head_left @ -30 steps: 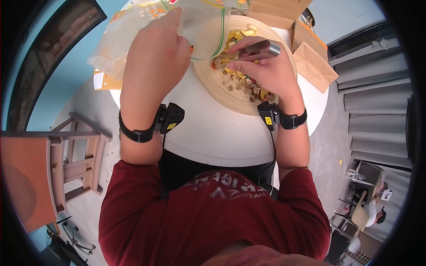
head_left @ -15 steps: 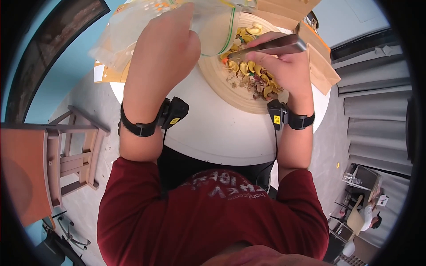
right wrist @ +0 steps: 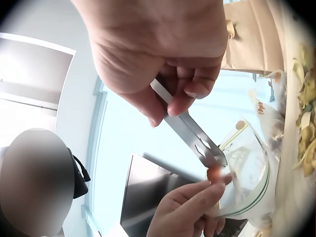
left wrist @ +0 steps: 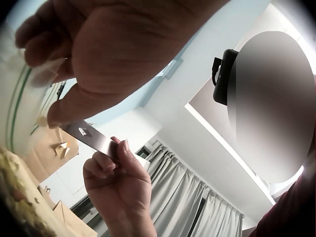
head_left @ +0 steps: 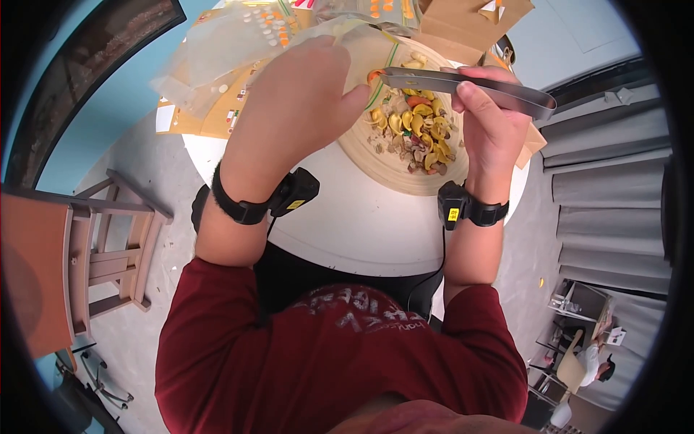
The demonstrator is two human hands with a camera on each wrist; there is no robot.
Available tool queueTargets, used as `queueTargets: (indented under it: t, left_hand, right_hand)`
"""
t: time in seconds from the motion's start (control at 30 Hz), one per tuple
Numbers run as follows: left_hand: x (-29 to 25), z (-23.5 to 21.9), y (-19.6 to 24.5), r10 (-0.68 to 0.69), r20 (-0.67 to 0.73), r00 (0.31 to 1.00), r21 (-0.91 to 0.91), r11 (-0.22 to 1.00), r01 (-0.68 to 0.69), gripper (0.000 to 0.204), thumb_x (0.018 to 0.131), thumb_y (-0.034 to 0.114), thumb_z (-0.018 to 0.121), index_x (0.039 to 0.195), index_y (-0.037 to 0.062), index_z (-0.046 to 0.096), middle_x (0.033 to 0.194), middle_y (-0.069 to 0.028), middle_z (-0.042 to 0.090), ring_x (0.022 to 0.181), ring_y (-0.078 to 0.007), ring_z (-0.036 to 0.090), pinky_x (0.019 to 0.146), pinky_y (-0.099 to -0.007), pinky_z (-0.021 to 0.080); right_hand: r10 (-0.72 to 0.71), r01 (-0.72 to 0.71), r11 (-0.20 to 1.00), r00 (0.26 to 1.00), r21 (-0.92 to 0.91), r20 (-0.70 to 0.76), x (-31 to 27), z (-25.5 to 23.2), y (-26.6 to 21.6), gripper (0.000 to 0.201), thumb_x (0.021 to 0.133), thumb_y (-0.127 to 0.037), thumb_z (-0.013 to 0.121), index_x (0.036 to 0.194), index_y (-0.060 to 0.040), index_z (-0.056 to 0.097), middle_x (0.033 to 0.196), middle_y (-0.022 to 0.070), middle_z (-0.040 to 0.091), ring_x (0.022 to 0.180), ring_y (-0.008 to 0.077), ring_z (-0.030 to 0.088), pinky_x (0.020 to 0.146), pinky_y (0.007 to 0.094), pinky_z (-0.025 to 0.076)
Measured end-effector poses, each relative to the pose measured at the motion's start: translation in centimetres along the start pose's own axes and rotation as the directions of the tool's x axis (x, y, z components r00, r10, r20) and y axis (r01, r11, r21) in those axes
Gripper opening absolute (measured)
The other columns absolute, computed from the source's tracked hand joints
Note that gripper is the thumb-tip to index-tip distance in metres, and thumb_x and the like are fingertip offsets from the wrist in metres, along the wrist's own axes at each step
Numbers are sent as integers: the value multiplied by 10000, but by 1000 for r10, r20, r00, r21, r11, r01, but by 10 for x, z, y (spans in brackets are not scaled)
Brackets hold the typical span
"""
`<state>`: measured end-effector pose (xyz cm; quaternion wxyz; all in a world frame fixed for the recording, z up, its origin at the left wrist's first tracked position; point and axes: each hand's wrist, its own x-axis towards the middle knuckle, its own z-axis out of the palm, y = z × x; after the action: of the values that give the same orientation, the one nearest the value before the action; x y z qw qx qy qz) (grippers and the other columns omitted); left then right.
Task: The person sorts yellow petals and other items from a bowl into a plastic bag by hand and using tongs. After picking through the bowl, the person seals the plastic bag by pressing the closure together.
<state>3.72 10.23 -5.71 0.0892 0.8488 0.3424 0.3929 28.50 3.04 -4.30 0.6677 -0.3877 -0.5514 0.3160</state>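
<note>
My right hand [head_left: 495,126] holds metal tongs [head_left: 426,79] near their bent end, thumb on one side and fingers on the other. Between the tips is a small orange-red piece [right wrist: 213,174], right at the mouth of a clear zip bag [head_left: 370,52] with a green seal line. My left hand [head_left: 296,101] pinches the bag's rim, its thumb close beside the tong tips in the right wrist view. Below lies a round, pale wooden plate [head_left: 372,168] with a heap of mixed dried pieces [head_left: 426,137], mostly yellow curved ones, some brown and reddish.
Other clear bags with white and orange bits [head_left: 269,25] lie at the table's back left, over brown paper packaging [head_left: 217,101]. An open brown carton [head_left: 466,25] stands behind the plate. A wooden chair [head_left: 119,253] is left of the white table [head_left: 347,224].
My right hand has lifted the tongs from the heap and swung them level, with the orange-red piece now at the bag's mouth. My left hand has shifted slightly right with the bag.
</note>
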Motion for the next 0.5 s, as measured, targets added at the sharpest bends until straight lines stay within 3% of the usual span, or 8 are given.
queueTargets:
  t: [0.23, 0.5]
  left_hand:
    - [0, 4, -4, 20, 42, 999, 1, 1000, -20, 243, 900, 202, 722, 948, -36, 706, 877, -182, 669, 817, -391, 642, 743, -460, 504]
    - [2, 0, 2, 39, 63, 997, -15, 999, -38, 203, 929, 168, 672, 906, -32, 694, 849, -201, 658, 823, -412, 636, 750, -472, 499]
  right_hand:
    - [-31, 31, 999, 1000, -23, -3, -4, 11, 0, 199, 895, 26, 760, 1073, 93, 701, 1020, 195, 775, 798, 184, 732, 719, 275, 606]
    - [-17, 12, 996, 998, -84, -59, -8, 20, -4, 215, 863, 24, 801, 1055, 76, 720, 1003, 173, 781, 775, 174, 728, 736, 274, 598]
